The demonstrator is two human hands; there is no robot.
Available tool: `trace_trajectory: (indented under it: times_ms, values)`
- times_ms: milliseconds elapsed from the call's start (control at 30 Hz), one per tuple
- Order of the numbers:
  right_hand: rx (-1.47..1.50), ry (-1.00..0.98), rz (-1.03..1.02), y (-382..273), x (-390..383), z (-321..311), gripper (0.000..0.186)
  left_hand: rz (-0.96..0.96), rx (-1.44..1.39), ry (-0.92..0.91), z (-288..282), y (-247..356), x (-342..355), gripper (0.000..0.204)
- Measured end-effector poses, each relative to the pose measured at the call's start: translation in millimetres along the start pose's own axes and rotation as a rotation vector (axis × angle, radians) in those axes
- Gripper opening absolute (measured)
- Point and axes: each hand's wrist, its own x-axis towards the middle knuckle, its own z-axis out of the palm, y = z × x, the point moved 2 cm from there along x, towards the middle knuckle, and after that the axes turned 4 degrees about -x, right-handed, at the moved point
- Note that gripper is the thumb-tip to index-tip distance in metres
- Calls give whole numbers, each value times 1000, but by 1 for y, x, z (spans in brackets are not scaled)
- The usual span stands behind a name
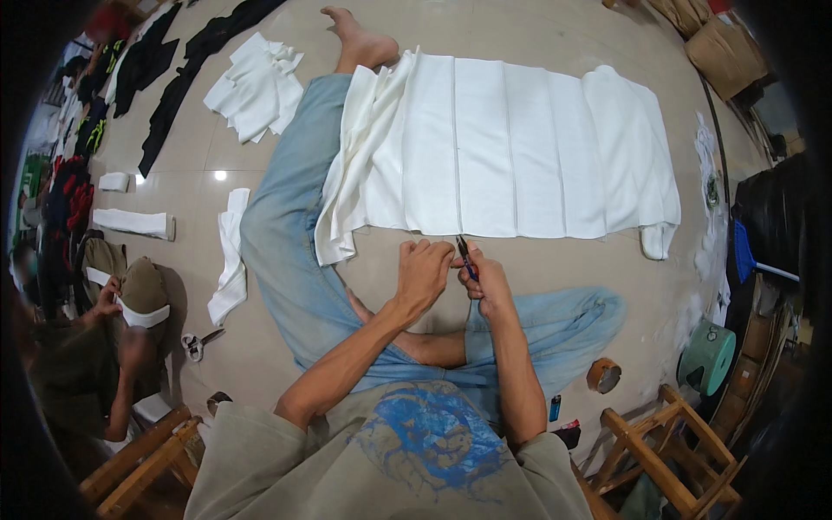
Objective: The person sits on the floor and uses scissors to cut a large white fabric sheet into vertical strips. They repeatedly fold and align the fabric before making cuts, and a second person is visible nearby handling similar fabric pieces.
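A long white knit cloth, marked with several crosswise lines, lies on the floor in front of me, gathered at its left end and rolled or bunched at its right. My right hand is closed around small dark thread snips, their tip pointing at the near edge of the cloth. Just to the left, my left hand has its fingers bent and pinched close below that edge. What it pinches, perhaps a thread, is too small to make out.
White cloth pieces and a narrow white strip lie left of my leg. Scissors rest on the floor near a co-worker handling white fabric. At right are a tape roll, a green roll and a wooden stool.
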Motion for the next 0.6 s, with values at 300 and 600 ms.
trace_trajectory:
  times_ms: [300, 600]
  values:
    - [34, 51, -39, -2, 3, 1, 45, 22, 35, 1, 1, -2, 0, 9]
    - [-5, 62, -42, 1, 2, -4, 47, 33, 86, -117, 1, 3, -2, 11]
